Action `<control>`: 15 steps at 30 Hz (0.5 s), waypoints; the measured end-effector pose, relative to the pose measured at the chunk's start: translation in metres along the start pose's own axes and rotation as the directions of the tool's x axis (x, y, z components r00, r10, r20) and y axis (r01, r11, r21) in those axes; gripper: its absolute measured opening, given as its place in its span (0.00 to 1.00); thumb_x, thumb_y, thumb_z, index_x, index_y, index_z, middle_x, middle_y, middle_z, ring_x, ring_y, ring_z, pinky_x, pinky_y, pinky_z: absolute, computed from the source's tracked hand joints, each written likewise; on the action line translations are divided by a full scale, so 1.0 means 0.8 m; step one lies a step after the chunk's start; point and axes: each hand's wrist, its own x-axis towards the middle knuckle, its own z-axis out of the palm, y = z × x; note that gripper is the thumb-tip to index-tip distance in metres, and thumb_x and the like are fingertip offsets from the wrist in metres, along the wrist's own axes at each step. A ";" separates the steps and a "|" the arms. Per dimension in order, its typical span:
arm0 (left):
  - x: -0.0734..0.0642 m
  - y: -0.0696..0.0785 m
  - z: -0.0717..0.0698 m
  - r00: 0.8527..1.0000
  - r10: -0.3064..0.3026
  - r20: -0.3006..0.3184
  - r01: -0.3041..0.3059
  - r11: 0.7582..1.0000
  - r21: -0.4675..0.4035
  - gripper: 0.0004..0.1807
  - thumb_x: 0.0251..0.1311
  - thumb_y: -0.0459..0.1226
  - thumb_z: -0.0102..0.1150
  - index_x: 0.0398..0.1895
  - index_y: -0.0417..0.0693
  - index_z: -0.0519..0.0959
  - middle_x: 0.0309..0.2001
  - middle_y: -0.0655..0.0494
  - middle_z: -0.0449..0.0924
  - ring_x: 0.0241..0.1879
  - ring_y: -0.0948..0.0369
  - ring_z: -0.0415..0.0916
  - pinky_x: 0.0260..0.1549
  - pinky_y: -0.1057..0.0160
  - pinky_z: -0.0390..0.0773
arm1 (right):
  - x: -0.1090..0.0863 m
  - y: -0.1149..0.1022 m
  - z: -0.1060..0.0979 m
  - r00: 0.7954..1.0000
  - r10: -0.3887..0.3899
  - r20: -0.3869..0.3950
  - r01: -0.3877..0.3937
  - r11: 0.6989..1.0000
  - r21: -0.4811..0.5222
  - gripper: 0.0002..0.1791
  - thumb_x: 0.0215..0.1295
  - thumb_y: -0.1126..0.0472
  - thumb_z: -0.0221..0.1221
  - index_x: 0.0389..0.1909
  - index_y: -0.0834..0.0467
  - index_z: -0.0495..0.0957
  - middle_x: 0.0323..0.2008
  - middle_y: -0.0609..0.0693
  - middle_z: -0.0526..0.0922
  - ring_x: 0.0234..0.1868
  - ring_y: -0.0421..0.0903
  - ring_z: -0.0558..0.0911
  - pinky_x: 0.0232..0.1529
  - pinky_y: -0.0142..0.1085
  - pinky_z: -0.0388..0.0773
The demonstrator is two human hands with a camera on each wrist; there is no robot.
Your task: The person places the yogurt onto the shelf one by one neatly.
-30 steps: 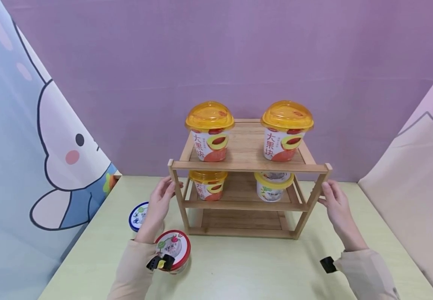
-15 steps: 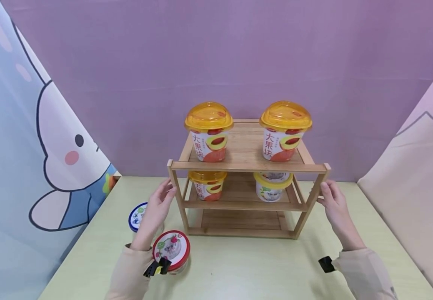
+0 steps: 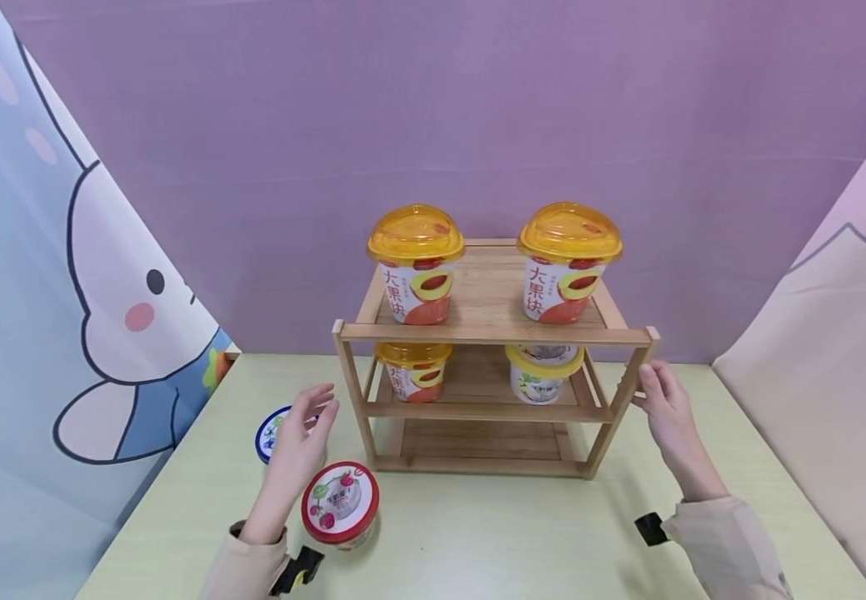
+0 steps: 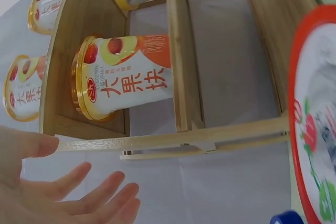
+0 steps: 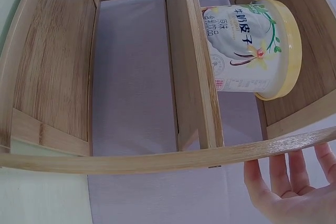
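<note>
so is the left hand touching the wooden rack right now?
Apart. The head view shows the left hand open, with bare table between its fingertips and the wooden rack; the left wrist view also shows a gap before the rack's rail.

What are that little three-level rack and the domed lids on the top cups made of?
The rack looks like bamboo or light wood: pale grain lines, matte finish. The orange domed lids seem translucent glossy plastic, since they show highlights.
</note>
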 end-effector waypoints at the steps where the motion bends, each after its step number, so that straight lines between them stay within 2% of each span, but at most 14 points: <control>1: -0.003 -0.001 0.000 1.000 0.008 0.002 -0.008 1.000 0.011 0.21 0.64 0.41 0.44 0.56 0.39 0.64 0.54 0.40 0.68 0.52 0.48 0.66 0.49 0.48 0.67 | 0.000 0.000 0.000 1.000 0.002 -0.001 -0.002 1.000 -0.002 0.08 0.68 0.59 0.42 0.33 0.47 0.69 0.30 0.38 0.75 0.33 0.31 0.74 0.34 0.20 0.73; 4: -0.012 -0.004 -0.001 0.999 0.042 0.024 -0.044 0.997 0.066 0.20 0.64 0.42 0.45 0.55 0.40 0.67 0.53 0.43 0.69 0.51 0.49 0.66 0.47 0.47 0.69 | 0.000 0.000 0.000 1.000 0.008 -0.003 -0.008 1.000 -0.009 0.08 0.68 0.58 0.42 0.33 0.47 0.69 0.29 0.38 0.75 0.33 0.31 0.74 0.34 0.20 0.73; 6: -0.018 -0.008 0.000 0.994 0.094 0.060 -0.101 0.986 0.130 0.20 0.63 0.42 0.47 0.54 0.41 0.68 0.52 0.44 0.70 0.51 0.49 0.66 0.47 0.47 0.69 | -0.001 0.000 0.000 1.000 0.011 -0.004 -0.011 1.000 -0.019 0.08 0.68 0.58 0.42 0.33 0.47 0.69 0.29 0.37 0.75 0.33 0.31 0.74 0.34 0.20 0.72; 8: -0.023 -0.014 0.002 0.981 0.163 0.106 -0.182 0.961 0.206 0.19 0.62 0.42 0.49 0.52 0.42 0.69 0.51 0.46 0.71 0.51 0.49 0.67 0.46 0.47 0.69 | -0.001 -0.001 0.000 1.000 0.012 -0.004 -0.012 1.000 -0.025 0.08 0.68 0.57 0.42 0.33 0.47 0.69 0.29 0.37 0.75 0.33 0.31 0.74 0.34 0.20 0.72; 11: -0.030 -0.024 0.004 0.962 0.208 0.176 -0.253 0.920 0.298 0.18 0.60 0.42 0.51 0.51 0.44 0.71 0.49 0.50 0.72 0.52 0.52 0.68 0.47 0.50 0.70 | -0.001 -0.002 0.000 1.000 0.016 -0.005 -0.016 0.999 -0.028 0.08 0.68 0.57 0.42 0.33 0.47 0.69 0.29 0.37 0.75 0.33 0.31 0.74 0.34 0.20 0.72; 13: -0.034 -0.030 0.005 0.958 0.200 0.204 -0.260 0.907 0.332 0.16 0.58 0.41 0.53 0.49 0.46 0.72 0.48 0.53 0.72 0.51 0.54 0.68 0.48 0.52 0.70 | -0.001 -0.002 0.000 1.000 0.016 -0.005 -0.017 0.999 -0.036 0.08 0.68 0.57 0.42 0.33 0.47 0.69 0.29 0.37 0.75 0.33 0.31 0.74 0.34 0.20 0.72; 15: -0.039 -0.035 0.005 0.963 0.158 0.217 -0.230 0.902 0.365 0.16 0.57 0.41 0.55 0.49 0.48 0.73 0.48 0.55 0.72 0.51 0.55 0.69 0.48 0.52 0.71 | -0.001 -0.002 0.000 1.000 0.018 -0.005 -0.018 0.999 -0.030 0.08 0.68 0.58 0.42 0.33 0.47 0.69 0.29 0.37 0.75 0.33 0.31 0.74 0.34 0.20 0.72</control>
